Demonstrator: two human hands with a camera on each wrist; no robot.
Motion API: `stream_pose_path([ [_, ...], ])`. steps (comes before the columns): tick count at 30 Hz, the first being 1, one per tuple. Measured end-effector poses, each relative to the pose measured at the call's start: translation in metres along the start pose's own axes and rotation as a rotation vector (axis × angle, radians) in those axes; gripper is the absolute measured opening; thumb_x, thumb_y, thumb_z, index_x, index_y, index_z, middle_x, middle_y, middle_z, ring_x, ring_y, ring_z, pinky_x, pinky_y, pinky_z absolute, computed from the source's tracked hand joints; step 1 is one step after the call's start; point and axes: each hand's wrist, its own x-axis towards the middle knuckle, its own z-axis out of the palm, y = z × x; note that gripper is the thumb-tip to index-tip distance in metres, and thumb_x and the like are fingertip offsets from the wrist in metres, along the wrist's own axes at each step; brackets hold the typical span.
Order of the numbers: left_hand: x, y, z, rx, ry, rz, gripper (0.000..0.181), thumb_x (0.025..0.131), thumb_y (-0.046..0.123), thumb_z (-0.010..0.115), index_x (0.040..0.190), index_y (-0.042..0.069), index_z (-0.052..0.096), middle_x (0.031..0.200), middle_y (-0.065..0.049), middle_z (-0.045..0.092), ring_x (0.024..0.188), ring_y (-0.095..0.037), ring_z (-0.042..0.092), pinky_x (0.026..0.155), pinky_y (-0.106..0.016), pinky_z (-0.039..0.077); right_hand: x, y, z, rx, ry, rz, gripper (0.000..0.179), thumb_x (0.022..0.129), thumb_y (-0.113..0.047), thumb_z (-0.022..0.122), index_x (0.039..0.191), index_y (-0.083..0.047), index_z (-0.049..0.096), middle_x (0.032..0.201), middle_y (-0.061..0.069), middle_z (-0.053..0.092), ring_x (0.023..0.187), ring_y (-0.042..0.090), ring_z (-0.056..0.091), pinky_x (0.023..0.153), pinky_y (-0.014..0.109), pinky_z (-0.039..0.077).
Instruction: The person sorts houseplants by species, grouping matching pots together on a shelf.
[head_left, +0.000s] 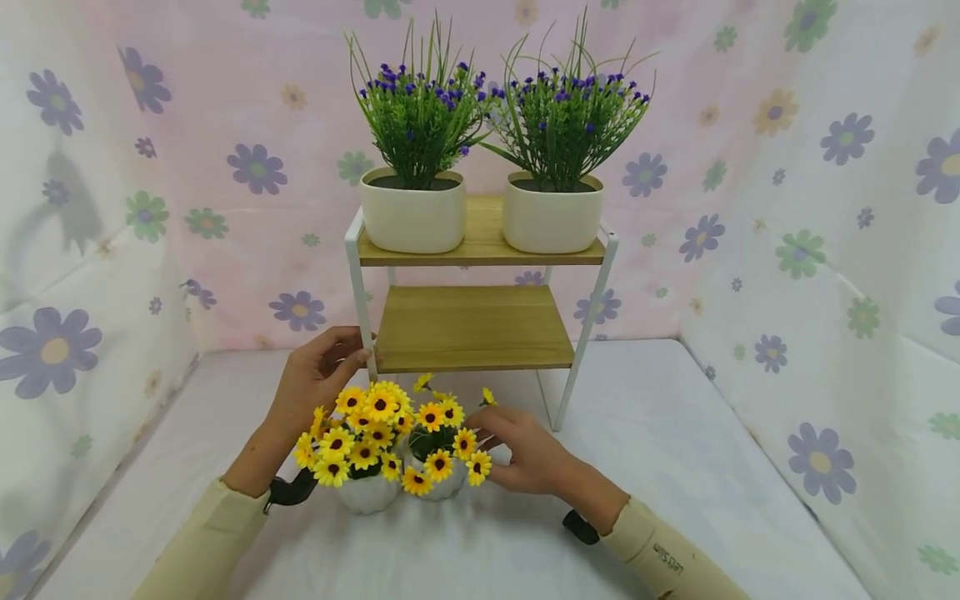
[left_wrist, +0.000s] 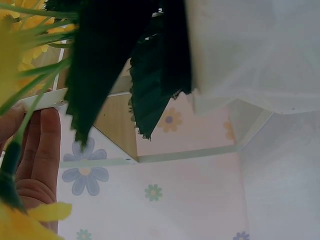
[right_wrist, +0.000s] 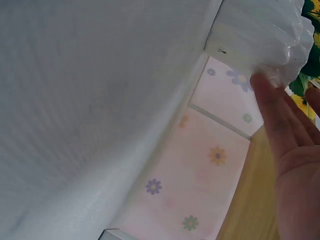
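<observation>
Cloth (head_left: 510, 558) bears flower-filled pots (head_left: 367, 496) at seven o'clock; left hand (head_left: 318, 375) pinches rack (head_left: 476, 329), right hand (head_left: 528, 452) touches one, fingers straight.

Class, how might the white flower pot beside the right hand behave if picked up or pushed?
The white pot looks glossy, so it could be slippery to grip. Its yellow flowers spread wider than the pot, so a push up high might tip it.

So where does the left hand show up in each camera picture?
Head: left of centre, the left hand holds the left front shelf leg.
Left wrist: at the left edge, lower half, partly hidden by yellow petals.
Right wrist: not in it; the hand there is the right hand.
Shared landmark: the flower-print backdrop.
</observation>
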Motion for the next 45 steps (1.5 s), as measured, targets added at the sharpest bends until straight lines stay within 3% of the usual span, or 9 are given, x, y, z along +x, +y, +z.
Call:
stream_pose_path([
  [3,0.001,0.0,0.0,0.008,0.004,0.004,0.029,0.101,-0.008,0.065,0.129,-0.005,0.065,0.12,-0.021,0.074,0.106,0.002,0.071,0.089,-0.016,0.059,0.001,0.001,0.001,-0.021,-0.035,0.005,0.046,0.093,-0.016,0.082,0.134,-0.01,0.064,0.134,0.006,0.065,0.121,0.018,0.067,0.092,0.032,0.063],
  [8,0.001,0.0,0.0,0.026,0.006,0.0,0.028,0.101,-0.007,0.066,0.129,-0.004,0.066,0.12,-0.02,0.074,0.105,0.003,0.071,0.088,-0.016,0.059,0.005,0.001,0.003,-0.1,-0.101,0.06,0.05,0.093,-0.026,0.082,0.137,-0.012,0.063,0.14,0.003,0.062,0.12,0.012,0.066,0.1,0.027,0.058],
  [12,0.0,-0.001,-0.001,0.022,0.005,-0.005,0.029,0.101,-0.007,0.066,0.129,-0.005,0.066,0.119,-0.019,0.074,0.105,0.002,0.071,0.088,-0.016,0.059,0.01,0.001,0.008,-0.123,-0.126,0.098,0.057,0.094,-0.036,0.082,0.143,-0.014,0.062,0.15,-0.001,0.059,0.135,0.014,0.059,0.112,0.034,0.052],
  [15,0.0,-0.001,-0.001,0.019,0.005,-0.011,0.029,0.101,-0.006,0.066,0.13,-0.004,0.065,0.12,-0.019,0.074,0.105,0.002,0.071,0.089,-0.016,0.059,0.014,0.002,0.011,-0.119,-0.137,0.115,0.065,0.093,-0.042,0.083,0.147,-0.015,0.06,0.154,-0.002,0.057,0.143,0.016,0.053,0.118,0.039,0.048],
  [18,-0.001,-0.001,-0.001,0.022,0.005,-0.015,0.029,0.102,-0.006,0.066,0.13,-0.005,0.065,0.12,-0.02,0.074,0.105,0.003,0.071,0.089,-0.015,0.058,0.017,0.004,0.013,-0.07,-0.144,0.149,0.072,0.09,-0.045,0.086,0.15,-0.018,0.056,0.152,-0.003,0.059,0.139,0.014,0.056,0.116,0.038,0.049],
  [22,-0.001,-0.001,0.0,0.021,0.009,-0.02,0.029,0.102,-0.006,0.065,0.13,-0.004,0.065,0.119,-0.02,0.074,0.105,0.003,0.071,0.089,-0.015,0.058,0.023,0.006,0.017,0.028,-0.148,0.186,0.077,0.086,-0.04,0.09,0.151,-0.023,0.053,0.146,-0.008,0.062,0.132,0.008,0.058,0.114,0.035,0.05],
  [27,-0.001,0.002,0.001,0.024,0.011,-0.023,0.028,0.102,-0.005,0.066,0.13,-0.005,0.066,0.12,-0.021,0.074,0.105,0.006,0.069,0.089,-0.014,0.057,0.03,0.008,0.02,0.094,-0.161,0.172,0.077,0.085,-0.032,0.092,0.151,-0.022,0.053,0.142,-0.008,0.063,0.13,0.006,0.059,0.115,0.034,0.048],
  [38,-0.001,0.003,0.0,0.024,0.011,-0.024,0.029,0.102,-0.005,0.066,0.13,-0.004,0.066,0.117,-0.021,0.075,0.102,0.004,0.071,0.089,-0.014,0.057,0.037,0.009,0.022,0.177,-0.182,0.133,0.066,0.089,-0.02,0.087,0.146,-0.013,0.055,0.136,-0.001,0.066,0.124,0.008,0.062,0.112,0.031,0.051],
  [45,-0.001,0.001,0.001,0.008,0.006,-0.037,0.029,0.103,-0.004,0.065,0.131,-0.004,0.065,0.119,-0.021,0.074,0.105,0.003,0.071,0.09,-0.015,0.057,0.037,0.008,0.024,0.219,-0.184,0.167,0.068,0.088,-0.018,0.089,0.146,-0.013,0.053,0.136,-0.001,0.065,0.124,0.008,0.061,0.114,0.031,0.049],
])
